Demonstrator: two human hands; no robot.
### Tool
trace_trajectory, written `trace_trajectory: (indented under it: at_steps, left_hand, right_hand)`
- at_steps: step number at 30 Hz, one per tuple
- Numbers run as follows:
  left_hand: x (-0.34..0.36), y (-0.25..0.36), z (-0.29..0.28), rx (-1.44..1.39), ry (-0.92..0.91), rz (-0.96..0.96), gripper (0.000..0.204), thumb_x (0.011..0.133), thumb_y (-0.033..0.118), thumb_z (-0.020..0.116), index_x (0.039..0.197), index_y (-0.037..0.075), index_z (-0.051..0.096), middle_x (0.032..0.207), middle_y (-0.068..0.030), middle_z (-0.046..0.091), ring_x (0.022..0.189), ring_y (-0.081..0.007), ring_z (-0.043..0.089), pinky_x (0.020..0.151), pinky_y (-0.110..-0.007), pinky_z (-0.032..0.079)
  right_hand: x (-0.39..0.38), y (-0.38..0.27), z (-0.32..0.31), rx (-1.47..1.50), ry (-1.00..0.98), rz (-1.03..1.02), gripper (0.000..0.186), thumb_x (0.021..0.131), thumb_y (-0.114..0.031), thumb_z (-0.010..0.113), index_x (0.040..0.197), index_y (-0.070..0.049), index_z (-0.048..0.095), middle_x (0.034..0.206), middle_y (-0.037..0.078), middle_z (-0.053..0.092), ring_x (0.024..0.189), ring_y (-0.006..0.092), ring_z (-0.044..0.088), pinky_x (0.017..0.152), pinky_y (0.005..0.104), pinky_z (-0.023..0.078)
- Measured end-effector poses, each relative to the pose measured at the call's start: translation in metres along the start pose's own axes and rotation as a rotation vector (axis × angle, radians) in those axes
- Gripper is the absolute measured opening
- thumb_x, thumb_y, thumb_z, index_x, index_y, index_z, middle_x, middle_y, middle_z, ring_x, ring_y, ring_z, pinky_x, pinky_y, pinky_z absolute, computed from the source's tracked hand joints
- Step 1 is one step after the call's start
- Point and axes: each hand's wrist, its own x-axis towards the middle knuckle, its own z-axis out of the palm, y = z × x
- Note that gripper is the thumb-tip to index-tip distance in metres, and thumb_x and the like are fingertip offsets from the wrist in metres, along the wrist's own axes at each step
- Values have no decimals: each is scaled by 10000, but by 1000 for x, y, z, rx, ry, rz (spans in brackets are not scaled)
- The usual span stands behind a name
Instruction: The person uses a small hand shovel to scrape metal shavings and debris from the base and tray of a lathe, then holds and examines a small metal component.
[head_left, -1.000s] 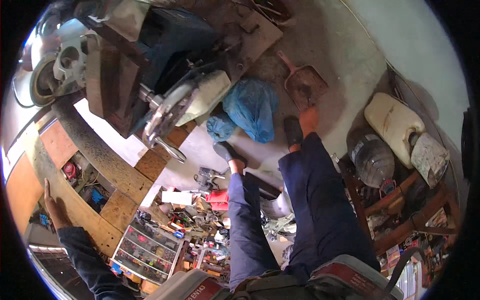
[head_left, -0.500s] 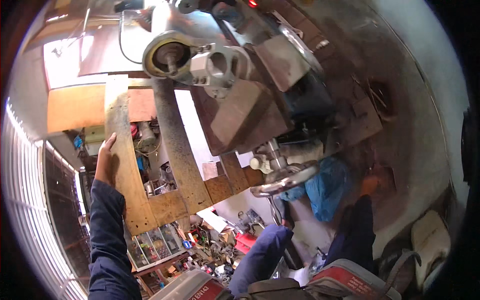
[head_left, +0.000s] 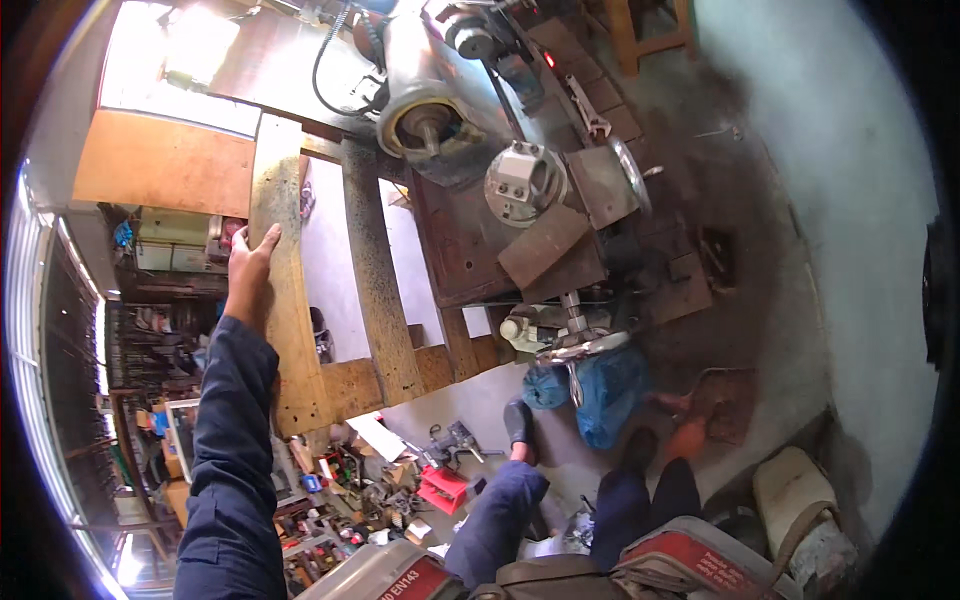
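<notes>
Red dustpan, handle leftward, lies forward-right of nearer right hand; left hand on wooden plank; both finger closures unclear

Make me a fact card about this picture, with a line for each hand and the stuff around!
Left hand: on a pale wooden plank; its grip is partly hidden
Right hand: by a reddish dustpan; too blurry to tell if it holds it
Left sleeve: dark blue
Machine: big and metal, with a shiny handwheel
Bags: a bigger blue bag and a smaller blue bag, side by side
Lower right: a pale container
</notes>
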Motion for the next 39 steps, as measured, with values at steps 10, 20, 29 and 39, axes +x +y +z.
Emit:
trace_trajectory:
  at_steps: [10, 20, 29, 39]
  left_hand:
    - [-360, 26, 42, -210, -831, 35, 423, 981, 343, 560, 1207, -16, 569, 1118, -240, 652, 996, -352, 647, 851, -429, 502]
    - [-511, -54, 74, -946, -1528, -866, 540, 1030, 530, 436, 1292, 73, 554, 1071, 26, 594, 970, -91, 522, 834, -262, 439]
    - [-507, -145, 81, -1257, -1172, -1279, 608, 952, 644, 484, 1190, 90, 559, 792, 3, 509, 615, -131, 455, 536, -286, 368]
    - [-439, -126, 179, -1235, -864, -1352, 574, 958, 672, 437, 952, 106, 533, 642, 20, 451, 483, -119, 398, 452, -287, 310]
  right_hand:
    - [-181, -54, -246, -79, -334, -988, 127, 748, -125, 684, 845, -67, 626, 880, 133, 579, 846, 346, 605, 717, 454, 499]
    - [-218, -172, -317, -19, -367, -1235, 102, 784, -122, 657, 863, -92, 600, 828, 81, 538, 794, 284, 602, 677, 406, 499]
    - [-230, -294, -307, 70, -641, -687, 457, 841, -221, 711, 1230, -37, 559, 1056, 145, 655, 983, 369, 629, 782, 452, 512]
    - [-144, -493, -245, 273, -52, -822, 436, 981, -235, 550, 1355, -27, 464, 1239, 236, 555, 1078, 441, 592, 860, 494, 515]
